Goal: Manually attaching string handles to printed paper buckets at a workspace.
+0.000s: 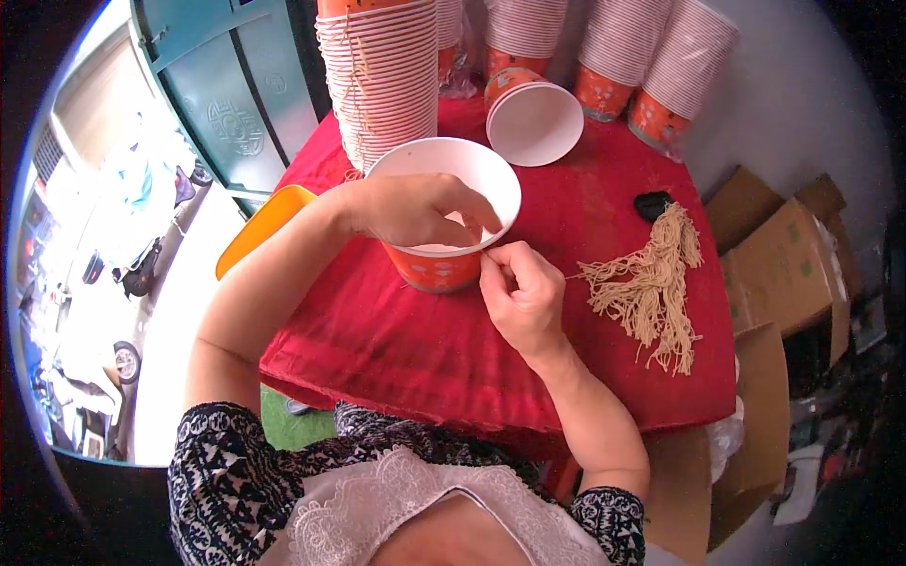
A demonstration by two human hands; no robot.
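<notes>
An orange paper bucket (434, 269) with a white inside and rolled white rim stands tilted slightly toward me on the red-covered table. My left hand (415, 209) reaches over its rim, with bent fingers pressed together near the right inner wall. Outside that same wall, just under the rim, my right hand (522, 292) is closed in a pinch. Whatever lies between the fingertips of either hand is too small to make out. Right of my right hand lies a loose bundle of beige cords (656, 283), with a small black object (651, 205) at its top end.
A tall stack of buckets (382, 85) with cords hanging down its side rises behind the bucket. Another bucket (536, 124) lies on its side; wrapped stacks (623, 47) line the wall. A yellow-orange tray (264, 226) sits left, cardboard boxes (779, 264) right.
</notes>
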